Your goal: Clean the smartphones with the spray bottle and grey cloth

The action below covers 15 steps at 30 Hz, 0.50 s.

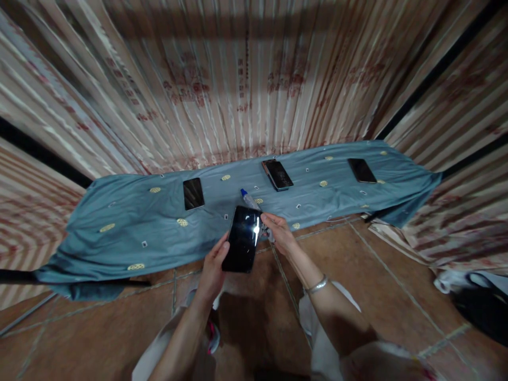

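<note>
While gripping phone (242, 239), hands (214, 267), perhaps cloth.

Dim warm light, glare on phone (243, 238), edges warped, slight blur.

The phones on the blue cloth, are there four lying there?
No, only three phones lie on the blue cloth; a fourth is in the left hand.

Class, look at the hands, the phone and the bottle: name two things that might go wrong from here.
1. The left hand grips the phone only by its lower edge above a tiled floor; it might slip and crack.
2. The right hand holds the bottle beside the phone; liquid might wet it.
</note>
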Each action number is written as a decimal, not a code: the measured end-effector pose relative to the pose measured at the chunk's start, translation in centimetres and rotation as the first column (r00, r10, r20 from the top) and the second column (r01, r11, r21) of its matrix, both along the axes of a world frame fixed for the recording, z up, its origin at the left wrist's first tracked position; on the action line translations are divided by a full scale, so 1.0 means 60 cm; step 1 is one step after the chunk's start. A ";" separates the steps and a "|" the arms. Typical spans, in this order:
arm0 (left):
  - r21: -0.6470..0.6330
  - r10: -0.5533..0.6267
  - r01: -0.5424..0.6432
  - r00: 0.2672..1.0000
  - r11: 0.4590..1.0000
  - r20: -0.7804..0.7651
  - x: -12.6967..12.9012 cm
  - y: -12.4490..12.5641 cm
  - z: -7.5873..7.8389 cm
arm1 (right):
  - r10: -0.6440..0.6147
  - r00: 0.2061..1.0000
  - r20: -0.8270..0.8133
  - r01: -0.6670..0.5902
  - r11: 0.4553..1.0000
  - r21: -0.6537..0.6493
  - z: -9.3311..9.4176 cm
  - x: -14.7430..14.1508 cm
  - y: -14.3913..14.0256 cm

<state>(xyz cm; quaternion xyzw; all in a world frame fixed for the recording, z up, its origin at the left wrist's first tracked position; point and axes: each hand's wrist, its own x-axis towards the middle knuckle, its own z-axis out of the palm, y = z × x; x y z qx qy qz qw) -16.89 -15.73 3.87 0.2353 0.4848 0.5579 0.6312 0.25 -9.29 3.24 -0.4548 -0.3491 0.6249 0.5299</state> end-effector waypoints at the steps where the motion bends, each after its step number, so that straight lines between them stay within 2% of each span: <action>1: 0.006 0.004 -0.004 0.999 1.000 -0.044 0.001 -0.001 -0.001 | 0.004 1.000 0.007 -0.004 1.000 0.002 -0.001 -0.002 -0.001; 4: 0.022 -0.001 0.005 0.987 1.000 -0.163 0.008 -0.007 0.001 | 0.030 0.999 0.027 -0.030 1.000 0.001 -0.007 -0.009 -0.006; 9: 0.004 0.056 -0.058 0.955 0.998 -0.292 0.015 -0.012 0.001 | 0.041 0.998 0.041 -0.041 0.999 -0.006 -0.013 -0.018 -0.012; 12: -0.007 0.045 -0.050 0.942 0.999 -0.332 0.012 -0.009 -0.008 | 0.047 0.998 0.033 -0.047 0.999 -0.016 -0.012 -0.017 -0.013; 15: -0.028 0.001 -0.010 0.953 1.000 -0.302 0.009 -0.006 -0.010 | 0.060 0.998 0.012 -0.060 0.998 -0.029 -0.010 -0.016 -0.014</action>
